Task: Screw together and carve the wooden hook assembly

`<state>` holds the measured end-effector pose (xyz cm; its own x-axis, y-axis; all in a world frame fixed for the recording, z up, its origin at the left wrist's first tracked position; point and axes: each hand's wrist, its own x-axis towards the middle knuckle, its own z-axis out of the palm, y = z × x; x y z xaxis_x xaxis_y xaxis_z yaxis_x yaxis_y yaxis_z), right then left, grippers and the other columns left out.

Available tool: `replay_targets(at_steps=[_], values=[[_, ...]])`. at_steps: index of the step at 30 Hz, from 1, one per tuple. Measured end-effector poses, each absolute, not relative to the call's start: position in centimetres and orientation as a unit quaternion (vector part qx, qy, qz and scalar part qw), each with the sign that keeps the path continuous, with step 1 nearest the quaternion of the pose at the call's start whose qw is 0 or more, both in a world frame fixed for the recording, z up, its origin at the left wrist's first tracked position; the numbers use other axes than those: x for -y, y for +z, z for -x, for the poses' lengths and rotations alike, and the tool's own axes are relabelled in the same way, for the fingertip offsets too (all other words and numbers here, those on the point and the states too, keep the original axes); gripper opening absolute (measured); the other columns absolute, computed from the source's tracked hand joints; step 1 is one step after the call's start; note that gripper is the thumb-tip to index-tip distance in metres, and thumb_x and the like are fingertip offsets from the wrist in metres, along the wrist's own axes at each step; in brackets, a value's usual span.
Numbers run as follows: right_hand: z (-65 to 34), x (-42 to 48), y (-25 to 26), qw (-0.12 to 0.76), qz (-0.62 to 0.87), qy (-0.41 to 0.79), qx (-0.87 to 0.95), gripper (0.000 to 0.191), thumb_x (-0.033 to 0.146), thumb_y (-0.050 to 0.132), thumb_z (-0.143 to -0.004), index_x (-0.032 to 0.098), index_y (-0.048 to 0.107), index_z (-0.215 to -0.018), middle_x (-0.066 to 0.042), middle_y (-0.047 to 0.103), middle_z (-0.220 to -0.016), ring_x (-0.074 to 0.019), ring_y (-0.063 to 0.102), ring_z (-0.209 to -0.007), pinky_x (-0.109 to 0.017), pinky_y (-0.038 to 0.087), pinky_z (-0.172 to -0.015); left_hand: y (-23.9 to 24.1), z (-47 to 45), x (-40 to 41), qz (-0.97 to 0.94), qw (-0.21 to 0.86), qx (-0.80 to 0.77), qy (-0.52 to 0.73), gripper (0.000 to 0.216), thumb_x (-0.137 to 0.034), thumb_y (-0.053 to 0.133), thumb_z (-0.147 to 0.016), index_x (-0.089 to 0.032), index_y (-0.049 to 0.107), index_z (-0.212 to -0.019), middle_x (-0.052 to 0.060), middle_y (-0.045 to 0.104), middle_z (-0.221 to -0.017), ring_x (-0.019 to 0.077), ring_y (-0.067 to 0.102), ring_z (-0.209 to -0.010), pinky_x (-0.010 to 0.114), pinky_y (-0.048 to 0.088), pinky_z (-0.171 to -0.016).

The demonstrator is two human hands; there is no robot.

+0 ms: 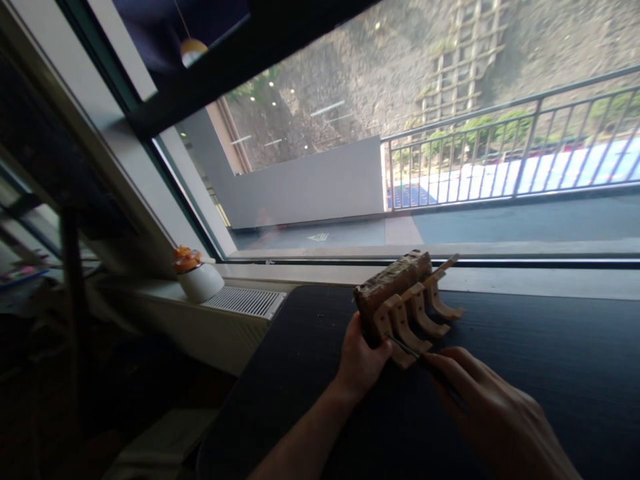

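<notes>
My left hand (364, 357) grips the near left end of a rough wooden block (395, 281), its thumb close to the lowest hook. Along the block's side sits a row of several curved wooden hooks (419, 308) with small holes in them. My right hand (493, 400) is closed round the dark handle of a screwdriver (409, 351). The screwdriver's thin shaft points up and left, its tip at a hole in the nearest hook. Whether a screw is under the tip is too small to tell. A thin wooden stick shape (447, 265) juts out at the block's far right end.
The block is held above a black table (300, 373) with a rounded left corner. A white windowsill (525, 280) and large window run behind it. To the left, a white pot (201, 283) with orange flowers stands beside a radiator grille (249, 301).
</notes>
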<state>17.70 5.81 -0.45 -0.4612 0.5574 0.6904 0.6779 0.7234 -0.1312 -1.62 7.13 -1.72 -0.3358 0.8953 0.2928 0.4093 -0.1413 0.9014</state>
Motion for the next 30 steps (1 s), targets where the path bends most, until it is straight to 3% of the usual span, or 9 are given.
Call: replay_targets(at_steps=[15,21,26,30], values=[[-17.7,-5.9,-1.9,0.328,0.388,-0.043,0.860,0.021,0.028,0.040,-0.094,0.024,0.060,-0.102,0.001,0.070,-0.088,-0.0137,0.068,-0.062,-0.024,0.047,-0.049,-1.7,1.6,-7.1,-0.541,0.223,-0.612,0.532,0.036,-0.011,0.066,-0.066,-0.018,0.054,-0.099,0.004,0.064,-0.096,0.0188,0.060,-0.089,0.031,0.047,-0.082],[-17.4,-5.7,-1.6,0.319,0.411,-0.058,0.852,0.035,0.019,0.043,-0.088,0.022,0.046,-0.123,-0.002,0.070,-0.098,-0.0161,0.070,-0.064,-0.025,0.048,-0.047,-1.9,1.7,-7.1,-0.541,0.225,-0.611,0.533,0.045,-0.011,0.066,-0.065,-0.018,0.053,-0.107,0.005,0.064,-0.101,0.0197,0.060,-0.094,0.032,0.047,-0.085],[-17.4,-5.8,-1.0,0.346,0.389,-0.073,0.851,0.025,0.017,0.037,-0.087,0.024,0.050,-0.107,0.001,0.067,-0.086,-0.0147,0.067,-0.056,-0.025,0.045,-0.044,-2.4,1.9,-7.3,-0.543,0.224,-0.605,0.538,0.045,-0.011,0.066,-0.064,-0.017,0.053,-0.107,0.005,0.063,-0.102,0.0199,0.059,-0.095,0.033,0.046,-0.087],[-17.6,-5.7,-0.8,0.338,0.384,-0.068,0.856,0.025,0.016,0.037,-0.089,0.026,0.051,-0.106,0.001,0.064,-0.095,-0.0120,0.066,-0.061,-0.024,0.044,-0.047,-2.5,1.9,-7.4,-0.543,0.225,-0.601,0.541,0.046,-0.012,0.067,-0.065,-0.018,0.053,-0.108,0.004,0.063,-0.103,0.0198,0.059,-0.095,0.033,0.046,-0.088]])
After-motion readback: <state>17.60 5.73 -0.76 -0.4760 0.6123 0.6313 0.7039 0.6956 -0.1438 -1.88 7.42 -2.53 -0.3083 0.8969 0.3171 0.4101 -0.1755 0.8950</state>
